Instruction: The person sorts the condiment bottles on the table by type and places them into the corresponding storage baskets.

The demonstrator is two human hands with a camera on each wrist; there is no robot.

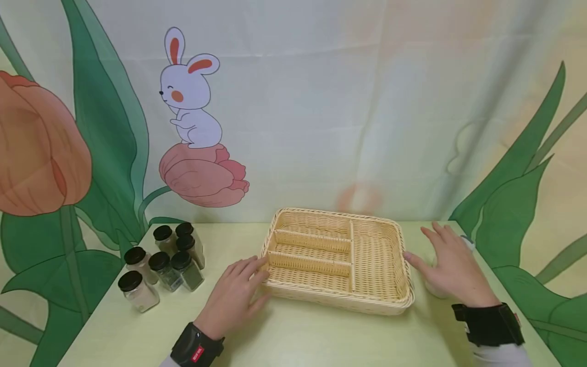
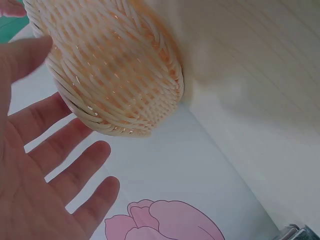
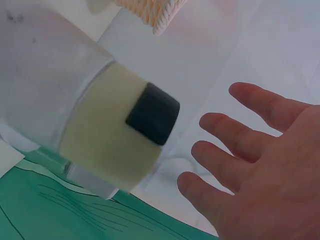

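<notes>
A woven basket (image 1: pixel 379 265) with one large and several narrow compartments lies on the table, angled slightly. My left hand (image 1: pixel 234 295) is at its left end, fingers extended, index and middle fingertips against the rim. In the left wrist view, the thumb (image 2: pixel 30 57) overlaps the rim and the other fingers are spread. Off the basket's right end, my right hand (image 1: pixel 451 267) has its fingers spread, with the thumb tip close to the rim. Below that hand, partly hidden in the head view, stands a translucent container with a cream lid (image 3: pixel 110 125) and a dark tab (image 3: pixel 154 114).
Several spice jars with black lids (image 1: pixel 159 260) stand grouped on the table's left side. Behind the table (image 1: pixel 321 336) hangs a curtain (image 1: pixel 312 112) printed with a rabbit and tulips. A second pale-capped item (image 3: pixel 90 181) shows behind the container in the right wrist view.
</notes>
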